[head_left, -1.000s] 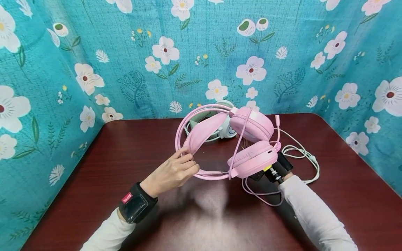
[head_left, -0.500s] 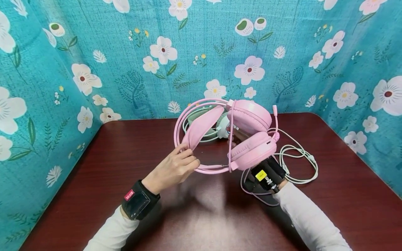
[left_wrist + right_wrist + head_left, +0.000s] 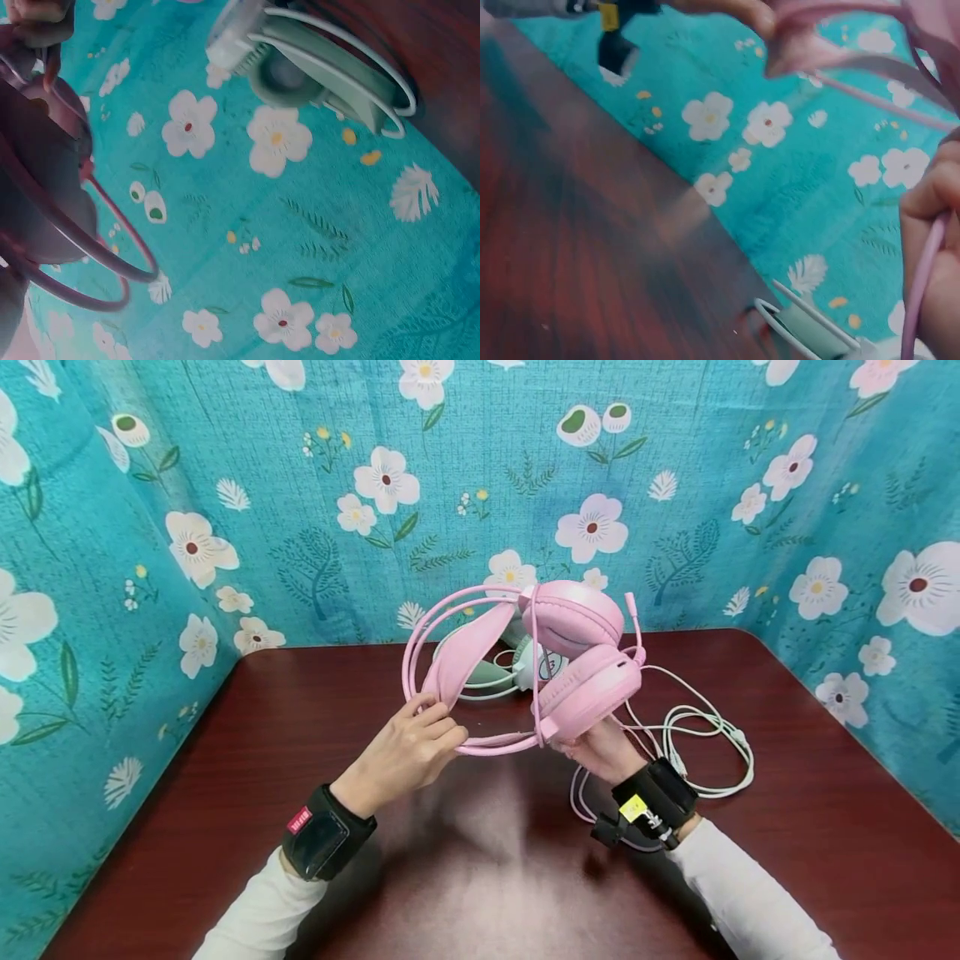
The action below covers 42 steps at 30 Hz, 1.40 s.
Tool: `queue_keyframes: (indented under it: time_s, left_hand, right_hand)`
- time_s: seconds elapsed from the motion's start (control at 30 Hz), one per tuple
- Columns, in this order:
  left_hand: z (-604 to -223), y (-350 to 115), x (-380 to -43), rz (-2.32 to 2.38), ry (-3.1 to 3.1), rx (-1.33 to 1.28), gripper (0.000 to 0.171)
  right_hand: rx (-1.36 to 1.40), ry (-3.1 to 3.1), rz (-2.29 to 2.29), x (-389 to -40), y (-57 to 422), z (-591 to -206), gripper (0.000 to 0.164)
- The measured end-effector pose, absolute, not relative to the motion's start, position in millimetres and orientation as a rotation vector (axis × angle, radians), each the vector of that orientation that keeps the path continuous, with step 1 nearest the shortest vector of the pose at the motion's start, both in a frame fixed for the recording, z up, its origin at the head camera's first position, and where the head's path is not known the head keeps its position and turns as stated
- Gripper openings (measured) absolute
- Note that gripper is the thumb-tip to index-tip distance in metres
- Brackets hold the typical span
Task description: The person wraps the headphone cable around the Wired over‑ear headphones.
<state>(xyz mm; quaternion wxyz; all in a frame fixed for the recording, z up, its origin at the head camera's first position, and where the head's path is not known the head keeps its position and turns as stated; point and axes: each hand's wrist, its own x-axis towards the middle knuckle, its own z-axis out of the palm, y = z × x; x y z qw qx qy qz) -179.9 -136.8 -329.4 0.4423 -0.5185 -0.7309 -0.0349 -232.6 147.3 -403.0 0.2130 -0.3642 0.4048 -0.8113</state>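
Observation:
A pink headset with a boom mic is held up above the table. My left hand grips its headband at the left. Under the lower ear cup is my right hand, its fingertips partly hidden by the cup. The headset's pink cable runs upright across the front of the ear cups. In the right wrist view, the right hand has curled fingers round the pink cable. The left wrist view shows the right hand pinching that cable close to the ear cups.
Behind the pink headset, a white and green headset lies near the table's back edge. Its pale cable is coiled to the right. A length of pink cable hangs by the right wrist. A floral curtain encloses the dark red table.
The pink headset has risen and shifted slightly left. My right hand has come from behind the ear cups to below the lower one. The cable across them has turned from slanted to upright.

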Motion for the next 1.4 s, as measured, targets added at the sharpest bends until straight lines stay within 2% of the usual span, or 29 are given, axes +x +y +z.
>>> queue_keyframes:
  time_s: [0.13,0.23,0.4,0.63,1.07,1.4]
  left_hand:
    - [-326.3,-135.4,-178.5,-0.091,-1.844,-1.305,0.023]
    - [-323.5,-135.1,-178.1,-0.107,-1.86,-1.307,0.028]
    - [-318.3,-137.5,-179.9,-0.085,-1.865,-1.286,0.034]
    - [-316.6,-141.4,-181.6,-0.047,-1.87,-1.26,0.037]
    - [-318.5,-144.5,-180.2,-0.005,-1.888,-1.234,0.038]
    - [-320.0,-145.9,-181.1,0.025,-1.869,-1.237,0.031]
  right_hand:
    - [-1.027,1.203,-2.229,-204.9,134.9,-374.1,0.028]
    - [-1.059,1.252,-2.23,-199.4,134.8,-370.2,0.032]
    - [-1.03,1.407,-2.177,-193.5,134.3,-369.1,0.027]
    - [-0.973,2.03,-1.863,-175.9,127.6,-352.9,0.033]
    - [-1.111,2.625,-1.372,-165.0,129.7,-331.5,0.023]
    - [-1.432,2.89,-0.862,-153.9,128.3,-313.7,0.014]
